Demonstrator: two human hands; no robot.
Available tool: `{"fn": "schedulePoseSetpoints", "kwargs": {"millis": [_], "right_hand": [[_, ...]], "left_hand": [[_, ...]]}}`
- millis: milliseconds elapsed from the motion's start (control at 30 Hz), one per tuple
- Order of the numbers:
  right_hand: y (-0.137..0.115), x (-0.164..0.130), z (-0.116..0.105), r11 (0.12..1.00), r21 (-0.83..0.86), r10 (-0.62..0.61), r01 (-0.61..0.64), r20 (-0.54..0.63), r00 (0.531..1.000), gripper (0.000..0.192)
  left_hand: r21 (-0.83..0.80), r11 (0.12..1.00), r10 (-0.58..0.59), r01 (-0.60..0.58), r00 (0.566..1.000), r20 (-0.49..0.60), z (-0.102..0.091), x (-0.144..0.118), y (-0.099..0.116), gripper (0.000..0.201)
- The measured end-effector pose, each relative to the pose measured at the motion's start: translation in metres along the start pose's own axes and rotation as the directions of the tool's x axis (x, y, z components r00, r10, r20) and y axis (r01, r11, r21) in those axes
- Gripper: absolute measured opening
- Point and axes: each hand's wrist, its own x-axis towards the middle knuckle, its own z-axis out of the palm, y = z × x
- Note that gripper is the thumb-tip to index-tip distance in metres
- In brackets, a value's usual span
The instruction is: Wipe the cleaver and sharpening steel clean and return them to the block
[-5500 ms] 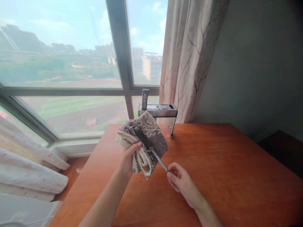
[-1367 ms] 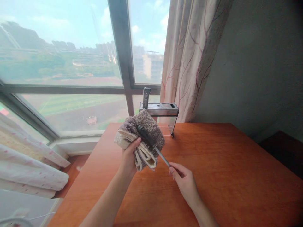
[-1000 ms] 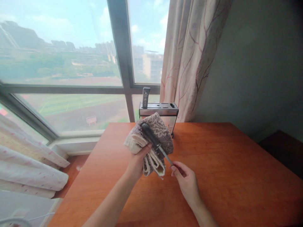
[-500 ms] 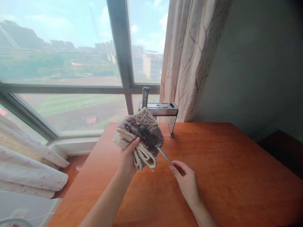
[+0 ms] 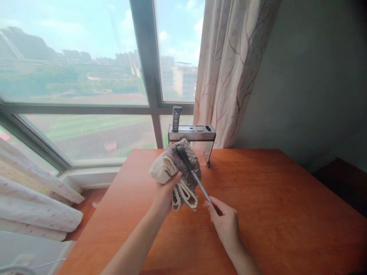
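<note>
My left hand (image 5: 166,193) is closed round a folded, fluffy grey-brown and cream cloth (image 5: 164,170), held above the table. In my right hand (image 5: 225,219) is the metal rod of a sharpening steel (image 5: 202,187), pinched between thumb and fingers near its lower end. The steel's black ribbed handle (image 5: 185,157) points up and to the left, lying against the cloth's fluffy face. Whether the handle is pressed by the cloth or only rests on it, I cannot tell. Behind the cloth stands a metal-topped knife block (image 5: 192,134) with clear sides, and one black knife handle (image 5: 176,118) sticks up from its left slot.
The reddish-brown wooden table (image 5: 272,206) spreads out under my hands. Past its far edge are a large window (image 5: 151,76) and a patterned curtain (image 5: 226,68). Another curtain (image 5: 34,202) hangs at the left, beside the table's edge.
My left hand and the cloth have moved right and slightly down, and the cloth has turned on the handle. The steel now tilts more steeply; my right hand stays nearly in place.
</note>
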Motion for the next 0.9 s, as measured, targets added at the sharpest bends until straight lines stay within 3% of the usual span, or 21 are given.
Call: {"fn": "schedulePoseSetpoints", "kwargs": {"millis": [100, 233, 367, 600, 900], "right_hand": [[-0.004, -0.002, -0.002, 0.993, 0.006, -0.12, 0.121, -0.018, 0.993, 0.024], [-0.008, -0.001, -0.003, 0.984, 0.012, -0.177, 0.176, 0.03, 0.984, 0.029], [-0.005, 0.001, 0.0, 0.992, 0.029, -0.126, 0.125, 0.021, 0.992, 0.023], [0.004, 0.003, 0.001, 0.997, 0.082, -0.002, 0.004, -0.033, 0.999, 0.023], [0.009, 0.003, 0.003, 0.997, -0.037, 0.061, -0.064, -0.08, 0.995, 0.019]], "left_hand": [[-0.049, 0.998, 0.025, -0.028, 0.998, -0.066, -0.002, 0.005, 0.011, 0.05], [-0.095, 0.993, 0.054, -0.067, 0.99, -0.133, -0.006, 0.013, 0.021, 0.047], [-0.096, 0.993, 0.051, -0.063, 0.991, -0.123, -0.004, 0.009, 0.014, 0.042], [0.03, 0.999, -0.044, 0.044, 0.999, -0.002, 0.004, -0.009, -0.015, 0.047], [-0.031, 0.999, -0.01, 0.008, 0.998, -0.058, 0.004, -0.001, 0.01, 0.053]]}}
